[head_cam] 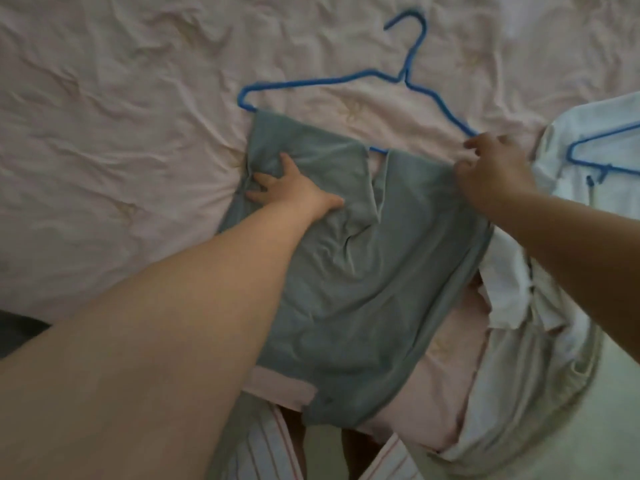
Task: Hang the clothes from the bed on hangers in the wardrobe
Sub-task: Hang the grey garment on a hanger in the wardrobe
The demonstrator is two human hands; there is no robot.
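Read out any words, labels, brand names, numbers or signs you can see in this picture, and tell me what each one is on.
None: no text, label, brand, number or sign can be read anywhere in this view.
Grey-green garment: plain fabric, no tag or print showing.
Blue hanger: bare coated wire, no marking.
White garment with the second blue hanger: no legible print; small dark details there are too blurred to tell.
Pink bedsheet: faint pattern only, no lettering.

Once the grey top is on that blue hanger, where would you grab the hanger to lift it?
Grip the blue hanger at its neck below the hook, coming from above. That end lies bare on the bed sheet, while the grey garment covers the lower bar.
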